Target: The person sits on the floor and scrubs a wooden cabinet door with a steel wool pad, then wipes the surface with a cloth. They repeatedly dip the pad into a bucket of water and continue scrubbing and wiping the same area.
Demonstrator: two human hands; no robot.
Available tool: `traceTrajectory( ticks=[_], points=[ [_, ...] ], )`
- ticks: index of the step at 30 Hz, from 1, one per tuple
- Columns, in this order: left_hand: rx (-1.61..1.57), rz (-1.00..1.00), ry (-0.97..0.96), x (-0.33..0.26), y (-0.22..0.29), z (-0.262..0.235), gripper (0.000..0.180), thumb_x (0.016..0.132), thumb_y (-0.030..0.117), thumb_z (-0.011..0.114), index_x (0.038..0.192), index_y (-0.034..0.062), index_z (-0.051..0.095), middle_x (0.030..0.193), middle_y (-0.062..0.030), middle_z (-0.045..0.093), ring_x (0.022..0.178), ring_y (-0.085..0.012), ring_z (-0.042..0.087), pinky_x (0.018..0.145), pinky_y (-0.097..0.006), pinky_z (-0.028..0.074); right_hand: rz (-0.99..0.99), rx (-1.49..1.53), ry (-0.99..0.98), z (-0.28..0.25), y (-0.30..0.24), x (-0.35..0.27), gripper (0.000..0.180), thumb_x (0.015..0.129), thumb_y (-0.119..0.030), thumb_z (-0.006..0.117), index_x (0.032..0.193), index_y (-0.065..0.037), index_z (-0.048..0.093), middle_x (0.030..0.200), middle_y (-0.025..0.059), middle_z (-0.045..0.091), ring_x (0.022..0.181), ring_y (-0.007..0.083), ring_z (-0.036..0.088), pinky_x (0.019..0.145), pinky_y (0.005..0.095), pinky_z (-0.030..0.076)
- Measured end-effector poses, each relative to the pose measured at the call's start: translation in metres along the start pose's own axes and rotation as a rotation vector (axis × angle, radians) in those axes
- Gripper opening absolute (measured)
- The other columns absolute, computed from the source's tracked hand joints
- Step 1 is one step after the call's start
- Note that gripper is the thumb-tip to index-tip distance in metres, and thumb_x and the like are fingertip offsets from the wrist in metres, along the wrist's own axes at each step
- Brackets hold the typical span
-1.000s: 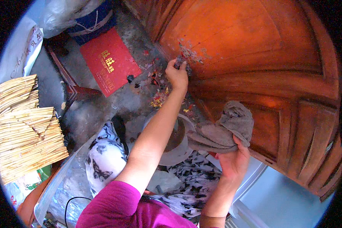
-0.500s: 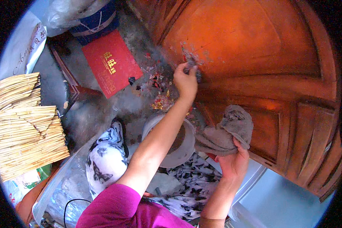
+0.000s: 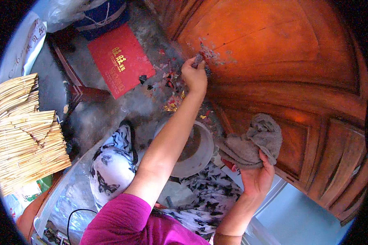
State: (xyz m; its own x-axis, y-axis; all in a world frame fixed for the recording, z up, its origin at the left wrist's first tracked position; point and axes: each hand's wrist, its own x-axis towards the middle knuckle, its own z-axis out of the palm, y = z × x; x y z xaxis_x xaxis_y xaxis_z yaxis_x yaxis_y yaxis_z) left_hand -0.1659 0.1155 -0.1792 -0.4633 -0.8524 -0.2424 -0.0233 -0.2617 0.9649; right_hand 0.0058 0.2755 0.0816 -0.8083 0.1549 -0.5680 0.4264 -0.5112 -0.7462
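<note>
My left hand (image 3: 194,78) reaches up and away to a brown wooden door panel (image 3: 270,34). Its fingers pinch a small dark grey wad (image 3: 197,61) at the lower left of a patch of whitish and red residue (image 3: 216,55) on the wood. My right hand (image 3: 259,175) holds a bunched grey cloth (image 3: 251,143) in front of the lower panel. Beside those fingers shows a red-handled thing (image 3: 230,164), mostly hidden by the cloth and hand. Below my left forearm stands a round whitish bucket (image 3: 206,149), partly covered by the arm.
Torn red, gold and dark scraps (image 3: 171,96) litter the grey floor by the door. A red card sheet (image 3: 118,61) lies left of them, near a blue bucket (image 3: 104,18). Bundled reed mats (image 3: 28,143) are at far left. My patterned trouser knee (image 3: 112,167) is beside the whitish bucket.
My left hand has shifted slightly left and down relative to the residue patch, still pinching the wad. My right hand has moved a little right with the cloth. The view has shifted slightly.
</note>
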Motion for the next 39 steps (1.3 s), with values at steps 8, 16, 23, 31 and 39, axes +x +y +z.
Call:
traceTrajectory(
  ticks=[8, 16, 23, 31, 39],
  points=[
    [-0.188, 0.387, -0.096, -0.034, 0.136, 0.009, 0.024, 0.076, 0.006, 0.080, 0.096, -0.0004, 0.069, 0.091, -0.0105, 0.069, 0.085, -0.0209, 0.065, 0.082, -0.032, 0.051, 0.052, 0.117, 0.023, -0.001, -0.002, -0.008, 0.062, 0.085, 0.002, 0.059, 0.144, -0.007, 0.042, 0.142, 0.0157, 0.049, 0.134, 0.0362, 0.044, 0.114, 0.0579, 0.030],
    [0.016, 0.026, 0.033, 0.020, 0.043, 0.001, 0.021, 0.079, 0.005, 0.075, 0.097, -0.0029, 0.067, 0.090, -0.0151, 0.070, 0.082, -0.0277, 0.066, 0.079, -0.036, 0.052, 0.018, 0.010, 0.021, -0.002, -0.002, 0.000, 0.052, 0.088, -0.008, 0.062, 0.138, -0.004, 0.048, 0.142, 0.0154, 0.049, 0.134, 0.0357, 0.042, 0.112, 0.0563, 0.030],
    [-0.384, 0.285, 0.085, 0.077, 0.103, 0.017, 0.021, 0.078, -0.001, 0.070, 0.099, -0.0003, 0.069, 0.099, -0.0155, 0.067, 0.093, -0.0332, 0.064, 0.088, -0.039, 0.049, 0.026, 0.027, -0.051, -0.011, -0.002, -0.004, 0.053, 0.088, -0.008, 0.062, 0.138, -0.004, 0.047, 0.143, 0.0151, 0.048, 0.135, 0.0350, 0.042, 0.114, 0.0570, 0.028],
    [-0.059, 0.497, -0.013, -0.026, 0.072, 0.003, 0.029, 0.073, -0.011, 0.062, 0.098, 0.0024, 0.066, 0.101, -0.0144, 0.063, 0.098, -0.0320, 0.060, 0.092, -0.039, 0.046, 0.058, 0.058, -0.051, 0.004, -0.004, -0.005, 0.055, 0.087, -0.007, 0.061, 0.140, -0.005, 0.045, 0.144, 0.0153, 0.047, 0.134, 0.0352, 0.042, 0.113, 0.0580, 0.028],
    [-0.106, 0.065, 0.041, 0.026, 0.041, 0.010, 0.026, 0.079, -0.001, 0.072, 0.103, -0.0053, 0.063, 0.101, -0.0173, 0.067, 0.092, -0.0313, 0.063, 0.088, -0.038, 0.049, 0.114, 0.017, -0.016, 0.011, 0.012, -0.005, 0.054, 0.089, -0.007, 0.059, 0.140, -0.004, 0.045, 0.146, 0.0152, 0.046, 0.135, 0.0338, 0.042, 0.115, 0.0555, 0.027]
  ],
)
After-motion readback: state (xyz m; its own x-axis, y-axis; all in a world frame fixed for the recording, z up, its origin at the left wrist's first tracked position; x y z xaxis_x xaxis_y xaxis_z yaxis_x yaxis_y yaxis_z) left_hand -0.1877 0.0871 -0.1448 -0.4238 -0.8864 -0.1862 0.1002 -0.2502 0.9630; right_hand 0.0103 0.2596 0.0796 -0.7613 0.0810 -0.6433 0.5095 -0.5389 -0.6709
